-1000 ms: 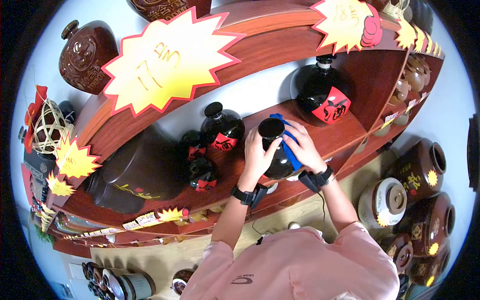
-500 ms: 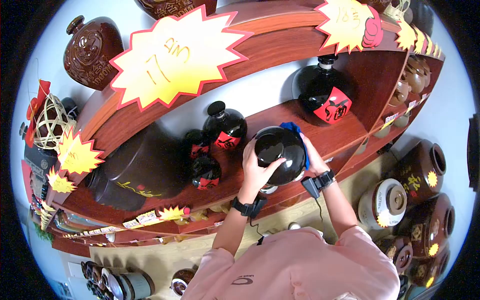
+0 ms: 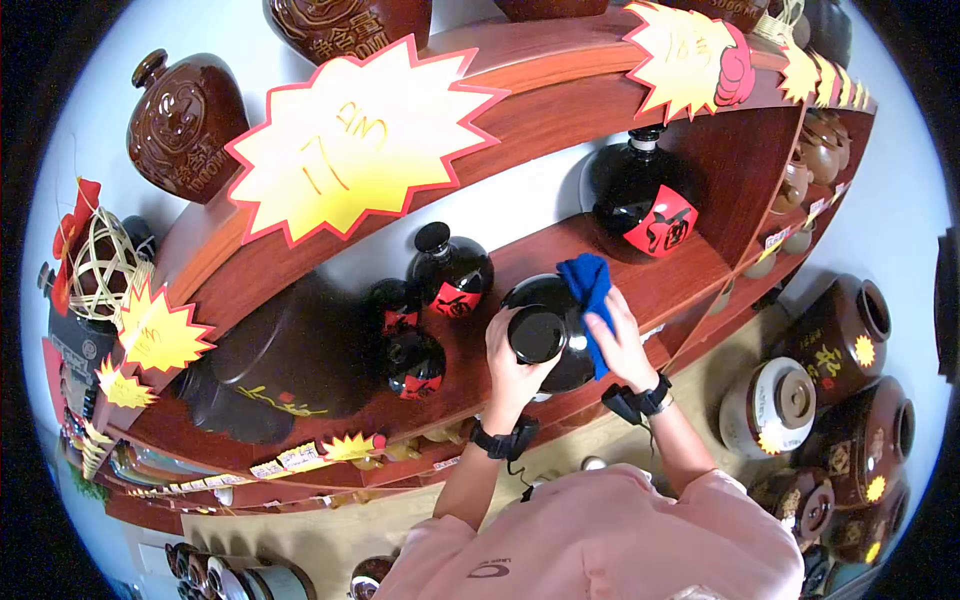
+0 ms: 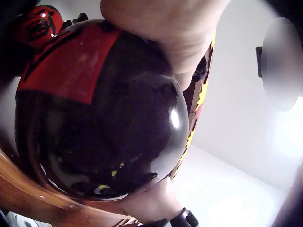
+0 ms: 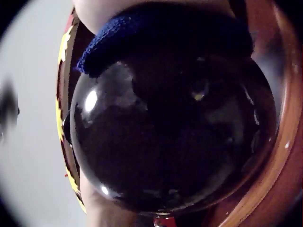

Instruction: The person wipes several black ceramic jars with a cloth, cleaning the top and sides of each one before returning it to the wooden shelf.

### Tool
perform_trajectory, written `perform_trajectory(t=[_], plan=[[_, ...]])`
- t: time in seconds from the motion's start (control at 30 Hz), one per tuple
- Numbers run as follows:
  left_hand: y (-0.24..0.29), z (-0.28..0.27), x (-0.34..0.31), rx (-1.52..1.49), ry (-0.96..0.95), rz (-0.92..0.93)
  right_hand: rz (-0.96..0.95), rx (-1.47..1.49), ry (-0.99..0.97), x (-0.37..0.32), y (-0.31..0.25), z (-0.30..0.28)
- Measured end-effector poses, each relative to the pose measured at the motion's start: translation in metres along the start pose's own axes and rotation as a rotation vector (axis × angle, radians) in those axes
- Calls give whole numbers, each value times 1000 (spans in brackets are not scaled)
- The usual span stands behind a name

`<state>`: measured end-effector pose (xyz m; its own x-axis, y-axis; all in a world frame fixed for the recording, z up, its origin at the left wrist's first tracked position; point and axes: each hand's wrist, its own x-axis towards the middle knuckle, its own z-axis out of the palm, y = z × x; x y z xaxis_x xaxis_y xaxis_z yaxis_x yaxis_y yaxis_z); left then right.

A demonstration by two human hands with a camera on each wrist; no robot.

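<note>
A round glossy black jar (image 3: 572, 350) is held between both hands above the shelf's front edge, its flat round end (image 3: 537, 334) tilted toward the head camera. My left hand (image 3: 512, 378) grips its left side, the thumb below the flat end. On the right side my right hand (image 3: 622, 345) holds a folded blue cloth (image 3: 588, 290) against the jar. In the left wrist view the jar (image 4: 132, 123) shows a red label (image 4: 75, 66). The cloth (image 5: 165, 33) lies along the jar (image 5: 175, 132) in the right wrist view.
Behind and left on the wooden shelf (image 3: 540, 250) stand several smaller black bottles (image 3: 452, 280). A large black bottle (image 3: 650, 200) is at the right. Star-shaped price signs (image 3: 350, 140) line the curved upper edge. Big brown jars (image 3: 850, 440) stand on the floor at right.
The jar has been turned so that its flat end points up and left. The right hand has moved with the cloth, more of which now shows above the jar.
</note>
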<state>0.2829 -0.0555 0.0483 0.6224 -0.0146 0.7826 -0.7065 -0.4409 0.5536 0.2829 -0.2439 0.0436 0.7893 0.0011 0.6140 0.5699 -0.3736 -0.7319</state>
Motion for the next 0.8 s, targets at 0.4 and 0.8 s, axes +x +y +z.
perform_trajectory(t=[0.4,0.8], plan=[[23,-2,9,-15,-97,205,-389,-230,-518,68,-18,-22],[22,-1,15,-27,-160,251,581,738,-655,70,0,-33]])
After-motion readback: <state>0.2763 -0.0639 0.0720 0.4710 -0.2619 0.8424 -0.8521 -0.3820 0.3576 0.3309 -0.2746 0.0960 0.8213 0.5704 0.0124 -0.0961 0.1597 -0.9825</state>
